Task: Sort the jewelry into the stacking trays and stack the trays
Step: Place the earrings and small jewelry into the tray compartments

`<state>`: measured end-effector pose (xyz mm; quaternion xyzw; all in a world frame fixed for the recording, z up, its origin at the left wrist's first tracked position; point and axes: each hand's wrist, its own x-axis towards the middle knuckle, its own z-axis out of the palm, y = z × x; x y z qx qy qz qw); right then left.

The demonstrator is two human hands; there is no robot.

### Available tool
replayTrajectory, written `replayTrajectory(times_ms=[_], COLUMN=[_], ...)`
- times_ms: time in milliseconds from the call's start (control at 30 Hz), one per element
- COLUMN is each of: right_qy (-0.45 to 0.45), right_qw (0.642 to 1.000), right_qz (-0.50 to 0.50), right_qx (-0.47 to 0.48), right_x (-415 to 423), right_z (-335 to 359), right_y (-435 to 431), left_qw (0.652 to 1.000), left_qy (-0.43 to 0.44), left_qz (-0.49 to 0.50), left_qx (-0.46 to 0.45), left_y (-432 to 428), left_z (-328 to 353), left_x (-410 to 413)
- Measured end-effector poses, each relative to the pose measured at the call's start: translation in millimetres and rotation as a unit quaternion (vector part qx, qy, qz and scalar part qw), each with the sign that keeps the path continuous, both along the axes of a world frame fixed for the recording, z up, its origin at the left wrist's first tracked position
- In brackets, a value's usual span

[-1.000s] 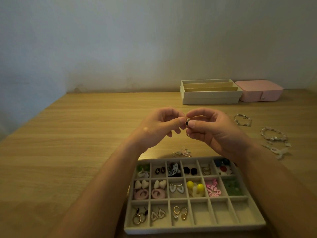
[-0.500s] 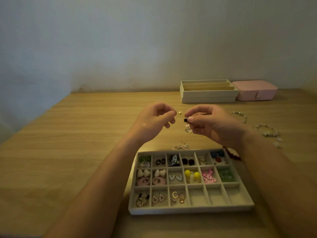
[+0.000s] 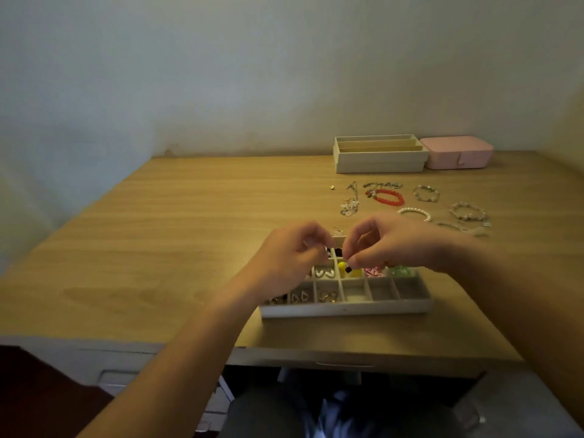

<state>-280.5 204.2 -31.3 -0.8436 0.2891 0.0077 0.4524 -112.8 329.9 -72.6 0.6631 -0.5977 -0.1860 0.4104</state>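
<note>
A beige compartment tray (image 3: 346,308) lies near the table's front edge and holds several pairs of earrings; three cells at its front right are bare. Both hands hover over the tray's far half and hide some cells. My right hand (image 3: 390,245) pinches a small black earring (image 3: 348,269) between thumb and forefinger, just above the yellow earrings (image 3: 342,265). My left hand (image 3: 292,259) is curled with its fingertips together beside it; anything between them is too small to see.
Stacked beige trays (image 3: 379,161) and a pink box (image 3: 456,153) stand at the back by the wall. A red bracelet (image 3: 389,198), a pearl bracelet (image 3: 414,213), several other bracelets and chains, and a tiny gold piece (image 3: 331,186) lie behind the tray.
The hands pulled apart from a shared pinch and dropped low over the tray. The view tilted down, and the table's front edge and my lap now show.
</note>
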Motion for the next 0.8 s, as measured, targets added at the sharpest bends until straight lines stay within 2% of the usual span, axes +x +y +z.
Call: replayTrajectory(times_ms=[233, 800], right_qy=[0.02, 0.048], right_qw=[0.997, 0.983], right_qz=[-0.044, -0.066], right_qx=[-0.064, -0.162], right_x=[-6.0, 3.0], right_z=[-19.0, -24.2], right_y=[16.4, 25.7], left_qw=[0.998, 0.998], left_qy=[0.068, 0.051], left_qz=[-0.003, 0.027], left_qx=[-0.019, -0.032], left_y=[13.5, 6.1], left_z=[-16.2, -24.0], left_x=[-7.8, -10.6])
